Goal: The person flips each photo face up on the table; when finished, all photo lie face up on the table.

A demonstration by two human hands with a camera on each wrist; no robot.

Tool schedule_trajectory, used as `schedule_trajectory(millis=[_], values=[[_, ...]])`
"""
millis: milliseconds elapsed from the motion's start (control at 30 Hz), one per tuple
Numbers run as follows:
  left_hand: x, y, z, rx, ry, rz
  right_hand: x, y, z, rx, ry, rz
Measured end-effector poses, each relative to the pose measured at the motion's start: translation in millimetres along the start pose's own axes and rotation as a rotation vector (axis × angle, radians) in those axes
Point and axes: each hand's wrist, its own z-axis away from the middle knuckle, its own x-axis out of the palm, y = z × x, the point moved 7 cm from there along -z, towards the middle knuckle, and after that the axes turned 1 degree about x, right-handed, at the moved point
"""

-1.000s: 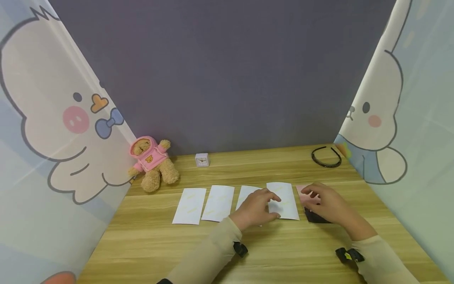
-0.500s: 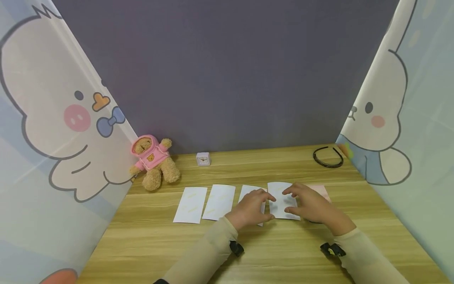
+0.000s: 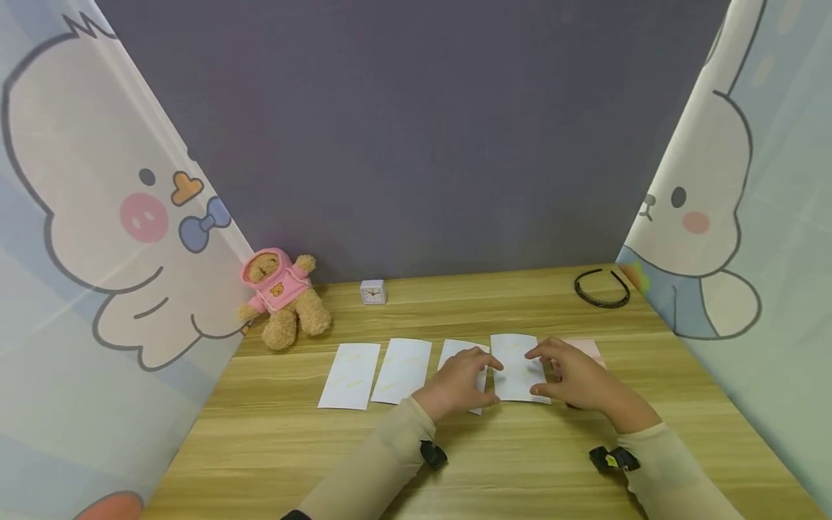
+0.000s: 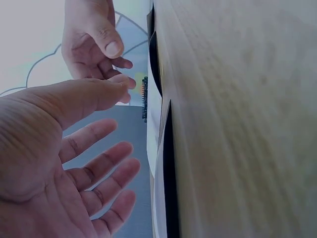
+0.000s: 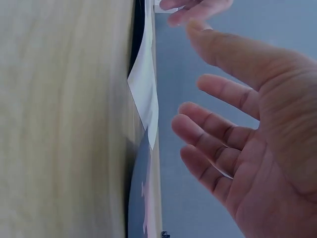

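Observation:
In the head view, white sheets with faint yellow marks lie in a row. My left hand hovers over the third sheet, covering much of it, fingers spread and slightly bent. Just right of it is the fourth sheet. My right hand is above that sheet's right edge and partly hides a pink sheet with a dark lower part. Both palms face each other with nothing between the fingers. From the right wrist, a white sheet shows lifted, curled edges below the fingers.
Two more white sheets, the first and the second, lie to the left. A teddy bear in a pink hoodie, a small white clock and a black headband stand along the back. Printed side walls and a grey back panel enclose the table.
My right hand has moved left from over the pink and dark sheet to the fourth sheet's edge, then back right a little. My left hand has barely shifted. The sheets lie as before.

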Motion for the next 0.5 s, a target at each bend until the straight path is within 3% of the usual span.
schedule_trajectory(millis=[333,500], values=[[4.1,2.7,0.2,0.037,-0.042,-0.043,3.5,7.5,1.5,0.005,-0.045,0.041],[7.0,4.3,-1.1,0.036,-0.067,-0.064,5.4,5.8,2.1,-0.043,-0.058,0.076]])
